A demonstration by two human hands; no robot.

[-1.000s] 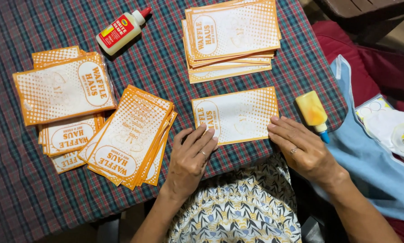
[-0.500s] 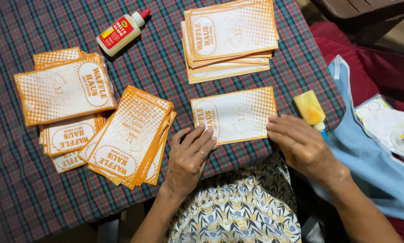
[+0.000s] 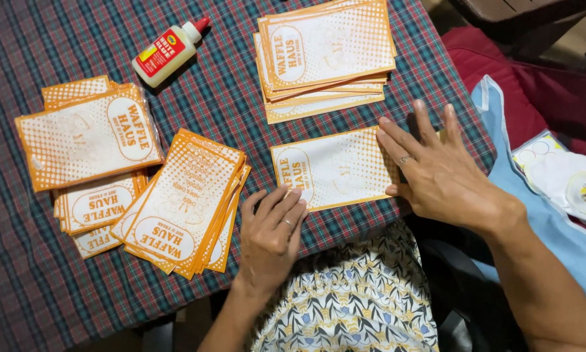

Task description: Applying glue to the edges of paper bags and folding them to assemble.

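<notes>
Hands [image 3: 439,173] flank paper bag [image 3: 335,169].

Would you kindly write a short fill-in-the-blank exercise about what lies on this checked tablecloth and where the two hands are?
1. The right hand lies flat on the ____ end of the single bag.
2. The left hand touches that bag's near ____ corner.
3. The glue bottle has a ____ cap.
4. The glue bottle is ____ on the tablecloth, not standing.

Missing words: right; left; red; lying
</notes>
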